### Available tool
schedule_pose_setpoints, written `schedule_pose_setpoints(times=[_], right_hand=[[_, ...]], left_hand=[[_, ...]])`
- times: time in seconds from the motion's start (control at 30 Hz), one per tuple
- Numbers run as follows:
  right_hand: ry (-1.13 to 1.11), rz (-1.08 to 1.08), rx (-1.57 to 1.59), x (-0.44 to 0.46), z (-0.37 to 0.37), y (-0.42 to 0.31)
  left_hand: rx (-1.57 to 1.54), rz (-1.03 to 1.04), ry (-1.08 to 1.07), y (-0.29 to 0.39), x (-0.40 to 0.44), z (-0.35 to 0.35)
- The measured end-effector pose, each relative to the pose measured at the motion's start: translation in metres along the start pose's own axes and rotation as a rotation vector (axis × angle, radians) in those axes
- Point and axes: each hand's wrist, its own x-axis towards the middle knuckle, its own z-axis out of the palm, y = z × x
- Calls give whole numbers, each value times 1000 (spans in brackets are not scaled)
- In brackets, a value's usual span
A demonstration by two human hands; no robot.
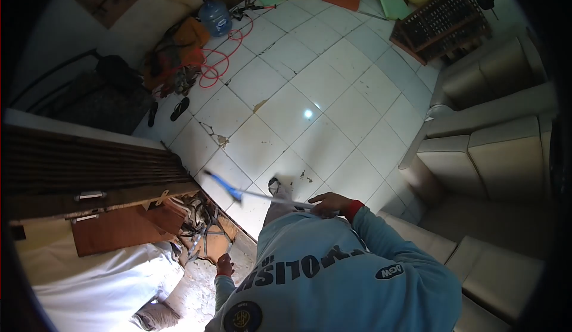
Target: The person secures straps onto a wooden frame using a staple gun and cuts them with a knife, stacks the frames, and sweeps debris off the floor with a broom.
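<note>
My right hand (pixel 330 204), at the end of a blue sleeve with a red cuff, is wrapped round the pale handle of a broom (pixel 231 190). Its long handle runs leftward past my leg to a blue head, slightly blurred, just over the white tiles. Whether the head touches the floor I cannot tell. My left hand (pixel 224 265) hangs low at my side, fingers loosely apart with nothing visible in them. Closest to it are a brown panel (pixel 215 244) and dark jumbled items (pixel 196 213). My foot (pixel 274 185) stands near the broom head.
Beige sofas (pixel 500 153) line the right side. A slatted wooden unit (pixel 95 159) and a white-covered bed (pixel 107 278) stand at left. Farther off are a blue water jug (pixel 215 17), a red hose (pixel 215 70), slippers (pixel 180 109) and a wooden rack (pixel 444 22). Debris (pixel 221 141) lies on the tiles.
</note>
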Motion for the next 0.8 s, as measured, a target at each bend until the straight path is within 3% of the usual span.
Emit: schedule_pose_setpoints(times=[0.07,0.1,0.2,0.27,0.3,0.33,0.37,0.43,0.53,0.57,0.6,0.67,0.73,0.8], right_hand=[[26,-191,-171,-7,5,-24],[50,-177,-292,-10,-2,-34],[234,-340,-205,-24,-43,-19],[300,-93,143,-78,-74,-40],[427,-121,168,-95,-93,-37],[550,-141,189,-110,-113,-31],[677,-121,203,-125,-135,-28],[907,-77,234,-139,-193,-13],[1204,-44,200,-136,-313,19],[1315,-15,-2,-126,-367,38],[1411,20,-208,-110,-424,66],[1513,64,-332,-64,-547,138],[1318,174,-19,-79,-587,91],[1175,199,-5,-56,-595,89]], left_hand=[[75,-35,-17,73,0,21],[123,-18,-43,104,13,30],[247,158,-64,172,63,41],[162,248,-128,235,79,47],[66,415,-335,254,113,42],[9,307,-166,285,105,54],[84,395,-17,323,74,70],[339,542,103,337,134,64],[74,468,218,375,94,103],[40,445,205,380,90,118],[49,445,140,359,104,125],[106,480,-138,318,121,139],[675,744,-177,296,64,182],[540,-21,-231,360,-56,262]])
